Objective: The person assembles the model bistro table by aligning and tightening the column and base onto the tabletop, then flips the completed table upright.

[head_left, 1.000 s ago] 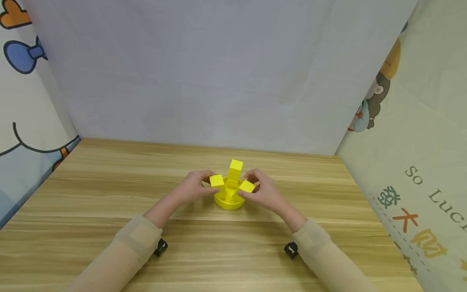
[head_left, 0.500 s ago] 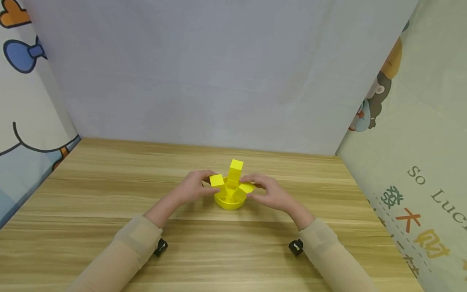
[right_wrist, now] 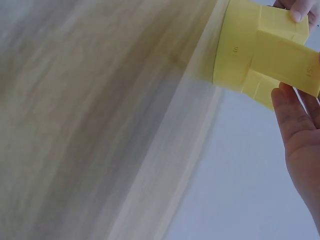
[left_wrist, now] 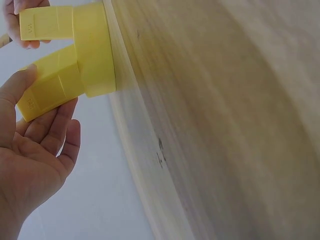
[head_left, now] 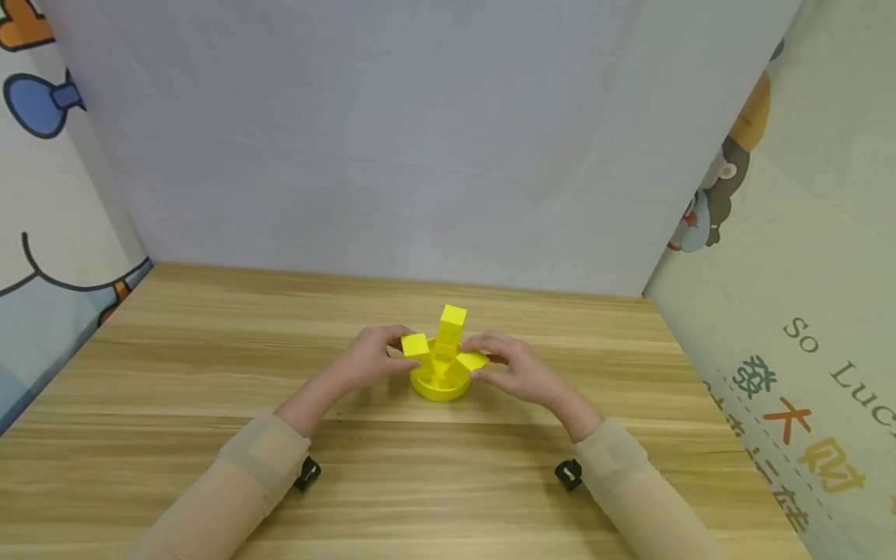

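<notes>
A shallow round yellow dish stands on the wooden table, with three yellow rectangular blocks rising from it. My left hand pinches the left block between thumb and fingers, as the left wrist view shows too. On the other side, my right hand holds the right block, thumb on the near side and fingers on the far side. That block leans outward over the rim. The back block stands tallest in the head view, untouched by either hand. Small raised marks show on the block in the left wrist view.
The wooden tabletop spreads around the dish. A pale grey cloth hangs behind it. Printed cloths flank both sides. A black wrist camera sits below the right sleeve, another below the left.
My right hand has shifted outward to the right and its fingers have straightened along the right block, whose top now appears slightly turned and lower. The left hand has stayed in place.
</notes>
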Demonstrator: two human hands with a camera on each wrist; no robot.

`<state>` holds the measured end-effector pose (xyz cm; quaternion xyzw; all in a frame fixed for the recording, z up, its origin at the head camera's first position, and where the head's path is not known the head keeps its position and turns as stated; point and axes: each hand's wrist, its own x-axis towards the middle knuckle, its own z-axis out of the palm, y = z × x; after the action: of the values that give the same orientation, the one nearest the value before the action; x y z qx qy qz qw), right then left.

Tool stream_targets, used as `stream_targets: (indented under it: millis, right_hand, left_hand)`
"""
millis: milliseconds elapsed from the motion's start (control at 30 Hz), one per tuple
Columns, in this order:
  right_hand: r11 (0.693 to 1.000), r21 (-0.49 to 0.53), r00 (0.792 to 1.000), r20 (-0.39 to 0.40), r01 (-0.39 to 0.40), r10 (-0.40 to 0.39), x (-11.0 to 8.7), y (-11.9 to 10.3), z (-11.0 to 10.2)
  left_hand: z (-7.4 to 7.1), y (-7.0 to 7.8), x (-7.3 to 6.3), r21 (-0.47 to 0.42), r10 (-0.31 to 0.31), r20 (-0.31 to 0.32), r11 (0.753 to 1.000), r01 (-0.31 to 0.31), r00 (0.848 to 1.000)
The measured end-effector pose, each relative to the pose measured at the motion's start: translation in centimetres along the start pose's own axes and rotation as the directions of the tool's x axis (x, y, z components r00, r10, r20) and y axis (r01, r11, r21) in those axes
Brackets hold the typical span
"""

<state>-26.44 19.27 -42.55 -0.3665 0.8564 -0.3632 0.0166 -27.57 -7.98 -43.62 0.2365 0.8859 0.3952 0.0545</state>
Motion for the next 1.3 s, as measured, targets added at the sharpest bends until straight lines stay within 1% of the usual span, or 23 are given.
stream_targets:
  millis: [133, 233, 533, 633, 767, 900, 967, 1033, 1133, 1200, 1300]
  right_hand:
    - [0.997, -0.059, 0.999, 0.005, 0.045, -0.045, 0.0, 0.1, 0.0]
    - [0.994, -0.084, 0.998, 0.008, 0.067, -0.067, 0.0, 0.2, 0.0]
    - [0.990, -0.126, 0.998, -0.001, 0.068, -0.068, -0.4, 0.1, 0.0]
    - [0.987, -0.139, 0.996, -0.020, 0.086, -0.090, -0.7, 0.1, 0.0]
    - [0.975, -0.194, 0.989, -0.078, 0.108, -0.125, -1.2, -0.1, 0.2]
    - [0.956, -0.272, 0.973, -0.169, 0.107, -0.157, -1.6, -0.5, 0.4]
    - [0.945, -0.304, 0.960, -0.210, 0.118, -0.187, -1.7, -0.8, 0.5]
    - [0.932, -0.335, 0.945, -0.239, 0.136, -0.224, -1.7, -1.2, 0.6]
    - [0.911, -0.378, 0.922, -0.268, 0.165, -0.279, -1.6, -1.6, 0.7]
    - [0.897, -0.403, 0.909, -0.279, 0.181, -0.309, -1.5, -1.8, 0.8]
    - [0.883, -0.426, 0.895, -0.287, 0.199, -0.340, -1.4, -2.0, 0.9]
  left_hand:
    - [0.0, 0.1, 0.0, 0.000, 0.011, -0.002, 1.000, -0.011, 1.000]
    - [0.0, 0.1, 0.0, 0.001, 0.012, -0.003, 1.000, -0.012, 1.000]
    - [0.0, 0.0, 0.2, -0.012, 0.004, -0.003, 1.000, -0.004, 1.000]
    - [0.2, 0.1, 0.2, -0.036, -0.006, -0.025, 0.999, 0.005, 1.000]
    - [0.6, 0.4, 0.3, -0.086, -0.030, -0.094, 0.996, 0.022, 0.995]
    - [0.9, 1.1, 0.6, -0.086, -0.033, -0.177, 0.996, 0.018, 0.984]
    - [1.1, 1.4, 0.8, -0.077, -0.024, -0.214, 0.997, 0.008, 0.976]
    - [1.1, 1.8, 1.1, -0.079, -0.028, -0.253, 0.997, 0.008, 0.967]
    - [1.1, 2.3, 1.3, -0.080, -0.054, -0.297, 0.996, 0.031, 0.953]
    - [1.0, 2.7, 1.4, -0.087, -0.087, -0.325, 0.994, 0.062, 0.942]
    - [0.8, 3.3, 1.5, -0.104, -0.126, -0.373, 0.990, 0.093, 0.919]
